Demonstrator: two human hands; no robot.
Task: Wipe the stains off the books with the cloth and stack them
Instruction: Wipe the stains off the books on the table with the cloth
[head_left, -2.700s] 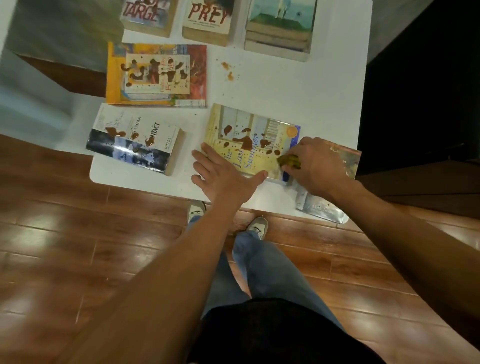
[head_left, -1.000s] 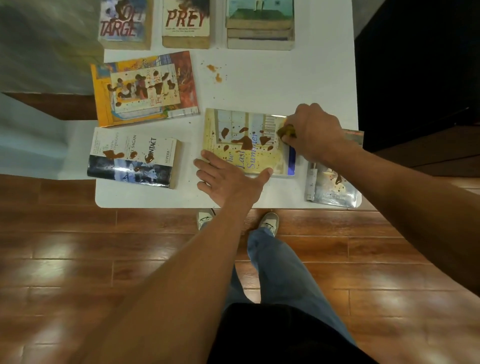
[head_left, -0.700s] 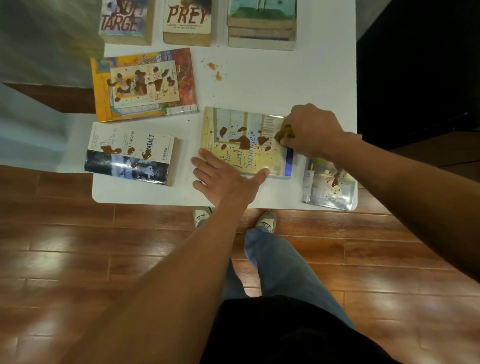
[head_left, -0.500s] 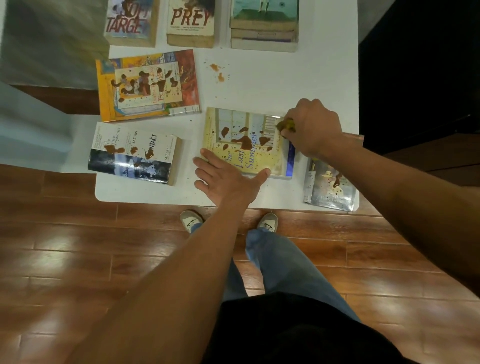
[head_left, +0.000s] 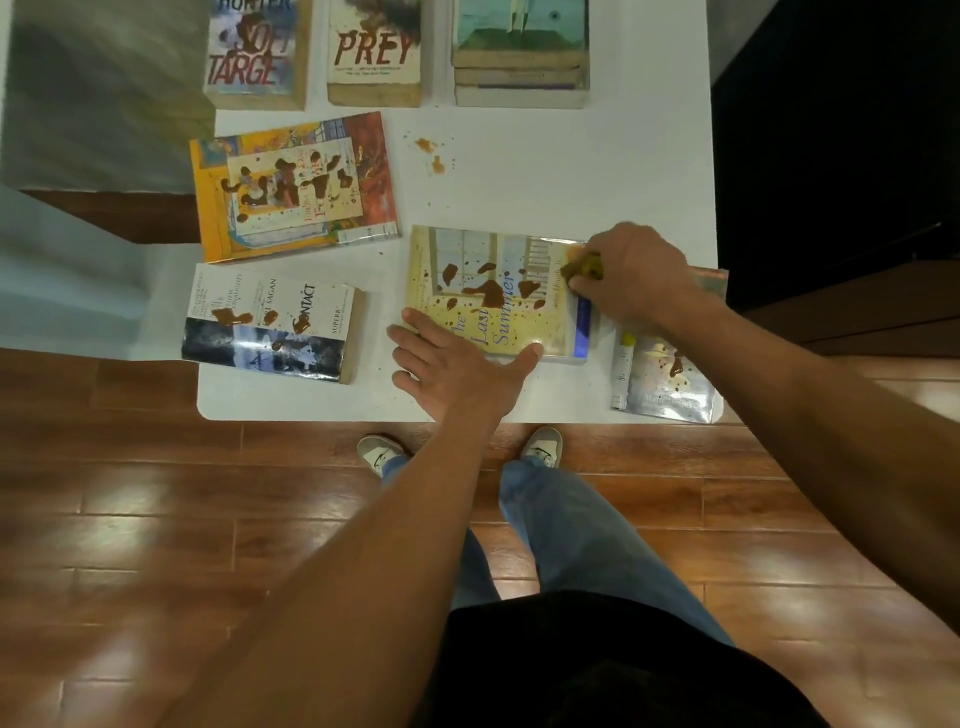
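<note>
Now right hand (head_left: 631, 273) gripping cloth (head_left: 584, 267) on stained book (head_left: 498, 293), flat left hand (head_left: 457, 364) beside.

On the white table (head_left: 571, 171) lie nine books, namely four stained ones flat toward 6 o'clock, two thick paperbacks at 11 and 12 o'clock and a stack of three (head_left: 521, 57) at 1 o'clock, plus one cloth (head_left: 586, 266) and two hands.

White table (head_left: 597, 171), wooden floor (head_left: 156, 519), grey-white shoes (head_left: 543, 447).
</note>
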